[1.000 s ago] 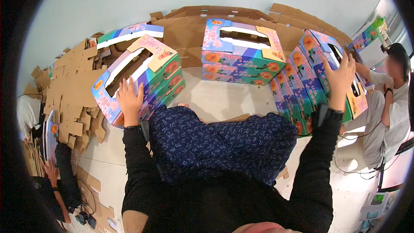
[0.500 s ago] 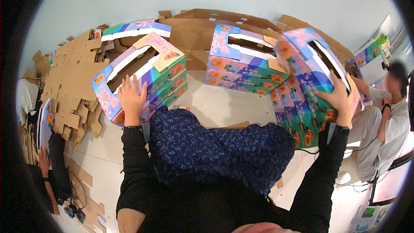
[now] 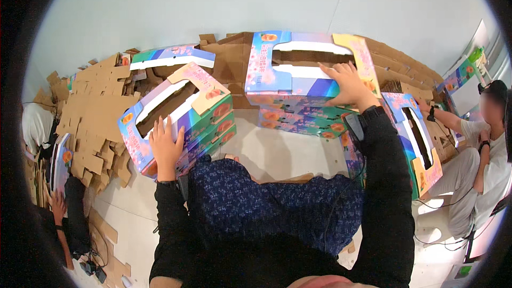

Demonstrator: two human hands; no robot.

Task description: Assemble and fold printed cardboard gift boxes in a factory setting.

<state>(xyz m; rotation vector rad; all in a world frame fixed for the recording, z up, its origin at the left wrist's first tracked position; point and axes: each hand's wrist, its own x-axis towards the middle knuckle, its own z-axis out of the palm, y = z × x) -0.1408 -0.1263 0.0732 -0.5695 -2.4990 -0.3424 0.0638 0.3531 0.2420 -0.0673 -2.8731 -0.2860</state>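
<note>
My right hand [image 3: 351, 86] grips the near side of a colourful printed fruit carton [image 3: 266, 77], fingers over the edge of its top opening and thumb on the side. That carton is over the middle stack of matching cartons [image 3: 298, 120]; whether it rests fully on them I cannot tell. My left hand [image 3: 166, 146] lies with fingers spread on the near edge of another such carton [image 3: 205, 93], which tops the tilted-looking left stack. Both cartons have a long cut-out on top with white flaps. My right forearm hides part of the right-hand cartons.
Another carton [image 3: 400, 109] stands at the right, close to a seated person [image 3: 493, 144] whose arm reaches toward it. Flattened brown cardboard [image 3: 96, 112] is piled at the left and along the wall. A printed carton piece [image 3: 173, 56] lies behind the left stack. Another person's hand [image 3: 56, 202] shows far left.
My right hand has moved left with the carton from the right stack to the middle stack. My left hand stays on the left carton. The view has shifted slightly.
</note>
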